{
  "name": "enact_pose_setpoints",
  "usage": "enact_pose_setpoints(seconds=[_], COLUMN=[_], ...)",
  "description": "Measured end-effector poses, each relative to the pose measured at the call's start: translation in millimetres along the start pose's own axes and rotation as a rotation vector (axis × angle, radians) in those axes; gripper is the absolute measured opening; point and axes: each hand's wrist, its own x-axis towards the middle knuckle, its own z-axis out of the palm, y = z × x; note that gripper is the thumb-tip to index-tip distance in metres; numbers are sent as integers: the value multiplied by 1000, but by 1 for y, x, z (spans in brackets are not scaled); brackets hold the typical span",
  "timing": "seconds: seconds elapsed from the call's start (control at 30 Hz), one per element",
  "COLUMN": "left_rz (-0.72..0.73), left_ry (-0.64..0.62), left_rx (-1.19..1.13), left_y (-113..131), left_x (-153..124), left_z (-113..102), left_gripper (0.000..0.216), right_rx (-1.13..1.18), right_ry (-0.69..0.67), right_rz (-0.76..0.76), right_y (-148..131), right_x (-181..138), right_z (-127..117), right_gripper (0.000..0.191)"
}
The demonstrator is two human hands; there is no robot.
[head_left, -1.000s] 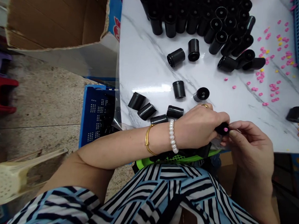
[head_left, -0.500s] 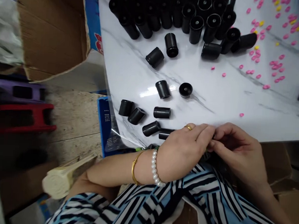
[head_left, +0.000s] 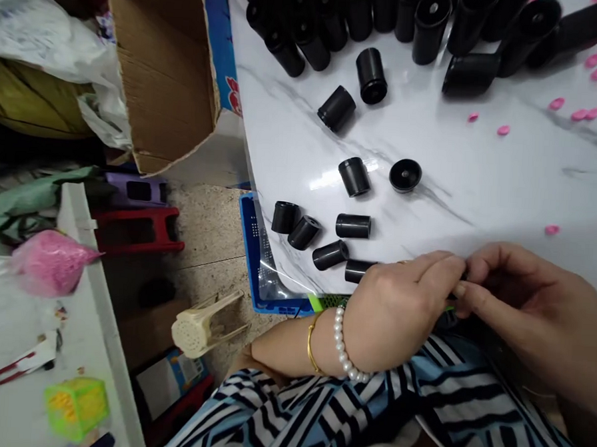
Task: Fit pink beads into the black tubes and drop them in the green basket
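My left hand point(head_left: 399, 309), with a pearl bracelet and a gold bangle at the wrist, is closed at the front edge of the white marble table point(head_left: 480, 193). My right hand point(head_left: 534, 309) meets it fingertip to fingertip, also closed. Together they pinch a small dark piece that is almost wholly hidden by the fingers. Several loose black plastic cylinders point(head_left: 355, 176) lie on the table just beyond my left hand. A dense cluster of black cylinders point(head_left: 389, 15) stands at the far edge. Small pink beads point(head_left: 552, 229) are scattered on the right.
An open cardboard box point(head_left: 161, 76) stands left of the table, with a blue crate point(head_left: 256, 268) and a cream stool point(head_left: 197, 328) on the floor. A red stool point(head_left: 138, 232) is further left. A white surface point(head_left: 32, 343) at lower left carries a pink bag and a green toy.
The view has swung left and down, so the white surface at lower left has come in. My hands stay joined at the table edge; the pink-tipped black piece seen earlier is now hidden.
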Motion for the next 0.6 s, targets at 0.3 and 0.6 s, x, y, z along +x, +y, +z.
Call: enact_pose_setpoints(seconds=[0.3,0.6], left_rz=[-107,68], left_ry=[-118,-137], left_rx=[-38,-84], left_y=[8,-16], left_x=[15,26], left_z=[-11,-22], left_gripper=[37,10], right_rx=[-347,184], right_ry=[267,203], right_rz=[95,168], right_y=[-19,-13], right_x=[-15,-1], right_z=[16,7], right_gripper=[28,27])
